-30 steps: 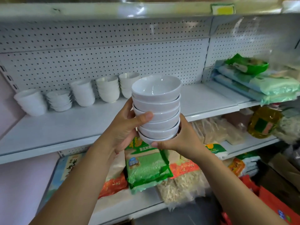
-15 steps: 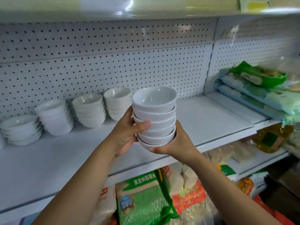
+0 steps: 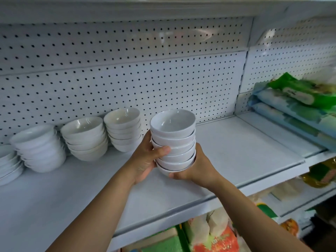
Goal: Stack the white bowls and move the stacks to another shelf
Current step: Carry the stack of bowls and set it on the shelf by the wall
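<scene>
Here, both hands carried a stack of white bowls in front of the white shelf, above its bare middle stretch and not yet resting on it. The left hand gripped the stack from the side, thumb across the front of the middle bowls and fingers curled round the back. The right hand cupped the bottom bowl from below and the right, fingers closed under its base. The stack stood upright, the top bowl's mouth open to the camera.

Along the back of the same shelf, against the pegboard wall, stood a row of other bowl stacks, the nearest of them just left of the left hand. Green and blue packets lay on the shelf section to the right.

The step in hand looked like the placing one: a finished stack brought to its new shelf. The next move would call for lowering it flat beside the row's right end, keeping it level so the bowls did not slide, then drawing the right fingers out from under before letting go.
</scene>
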The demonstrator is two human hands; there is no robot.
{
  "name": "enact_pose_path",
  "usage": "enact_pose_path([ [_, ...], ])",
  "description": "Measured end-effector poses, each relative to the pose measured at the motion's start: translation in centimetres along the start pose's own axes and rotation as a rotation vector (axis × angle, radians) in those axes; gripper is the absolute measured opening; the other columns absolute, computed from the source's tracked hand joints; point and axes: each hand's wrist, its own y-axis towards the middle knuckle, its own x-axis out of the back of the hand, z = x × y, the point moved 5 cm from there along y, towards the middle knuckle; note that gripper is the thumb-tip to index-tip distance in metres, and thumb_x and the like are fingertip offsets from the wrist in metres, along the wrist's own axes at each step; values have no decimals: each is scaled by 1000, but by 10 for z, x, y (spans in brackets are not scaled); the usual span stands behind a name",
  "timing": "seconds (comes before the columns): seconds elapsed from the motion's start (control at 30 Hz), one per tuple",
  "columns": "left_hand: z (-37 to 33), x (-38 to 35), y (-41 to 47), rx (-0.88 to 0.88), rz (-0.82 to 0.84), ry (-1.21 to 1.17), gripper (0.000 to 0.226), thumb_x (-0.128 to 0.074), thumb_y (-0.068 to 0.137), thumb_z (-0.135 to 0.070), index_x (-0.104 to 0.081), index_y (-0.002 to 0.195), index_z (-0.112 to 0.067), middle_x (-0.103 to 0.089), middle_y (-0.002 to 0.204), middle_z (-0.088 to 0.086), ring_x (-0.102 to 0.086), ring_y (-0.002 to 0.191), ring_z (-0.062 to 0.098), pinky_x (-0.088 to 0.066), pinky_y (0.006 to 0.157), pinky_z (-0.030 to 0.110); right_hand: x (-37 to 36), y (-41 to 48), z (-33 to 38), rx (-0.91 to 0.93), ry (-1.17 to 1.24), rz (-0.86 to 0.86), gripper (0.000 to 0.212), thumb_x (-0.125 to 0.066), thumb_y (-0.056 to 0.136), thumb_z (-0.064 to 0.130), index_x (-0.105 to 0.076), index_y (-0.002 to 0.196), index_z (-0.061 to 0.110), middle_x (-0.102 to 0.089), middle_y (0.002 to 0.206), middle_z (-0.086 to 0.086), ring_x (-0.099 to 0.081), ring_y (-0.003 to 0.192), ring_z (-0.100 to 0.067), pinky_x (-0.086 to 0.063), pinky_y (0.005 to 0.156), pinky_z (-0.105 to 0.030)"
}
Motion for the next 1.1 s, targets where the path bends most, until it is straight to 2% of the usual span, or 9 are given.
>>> enact_pose_path([
  [0.17,6,5,17,13,-37,-42,90,-84,73,-22,-42,152,-32,-58,151,7,-53,142,31,-43,112,67,4,29,-15,28,8,93,74,-95,58,-6,-66,122,18,-75,111,-6,-71,103,-31,-59,84,-54],
  [0.4,1,13,37,3,-162,-30,83,-82,77,-15,-45,149,-34,-67,141,-1,-63,131,19,-56,103,43,4,65,-31,61,39,181,80,-95,60,-5,-63,128,20,-74,121,-5,-71,112,-28,-58,95,-52],
  [0.53,-8,29,36,-5,-352,157,86,-92,69,-34,-52,144,-36,-74,129,-3,-69,122,13,-56,97,33,-2,85,-46,38,28,194,82,-97,59,0,-62,132,17,-74,123,-3,-71,113,-25,-58,95,-51],
  [0.63,-15,40,35,-59,-529,314,59,-90,81,-23,-61,132,-35,-75,121,-5,-73,111,7,-58,87,20,-7,99,-51,1,51,158,83,-99,58,5,-61,128,27,-75,117,8,-73,107,-14,-61,87,-37],
  [0.7,-16,45,36,-67,-576,416,59,-86,85,-22,-61,137,-29,-74,122,-6,-72,107,2,-58,90,20,-10,107,-53,-7,57,134,74,-97,58,-1,-62,114,31,-76,104,19,-72,96,0,-57,77,-19],
  [0.77,-16,47,39,-48,-563,500,65,-84,88,-25,-55,147,-28,-71,127,-5,-70,110,3,-56,97,23,-13,118,-59,-32,56,119,73,-97,58,-1,-59,110,32,-75,98,23,-70,90,9,-52,71,-10],
  [0.9,-16,52,51,-18,-529,635,74,-79,92,-23,-43,157,-30,-63,140,-1,-65,120,10,-48,92,14,-23,137,-74,-125,27,116,103,-103,49,28,-45,134,28,-67,124,11,-67,110,-5,-53,78,-16],
  [1.0,-18,54,57,-2,-533,676,74,-77,94,-23,-41,158,-31,-60,147,-1,-64,122,11,-48,100,24,-27,146,-76,-182,18,105,103,-103,53,24,-36,131,30,-60,124,14,-61,110,-3,-47,77,-10],
  [1.1,-20,54,60,3,-564,694,72,-75,94,-16,-42,157,-26,-59,147,2,-65,120,14,-48,97,25,-30,148,-73,-192,34,85,98,-101,58,17,-33,127,31,-54,116,21,-55,99,9,-43,64,1],
])
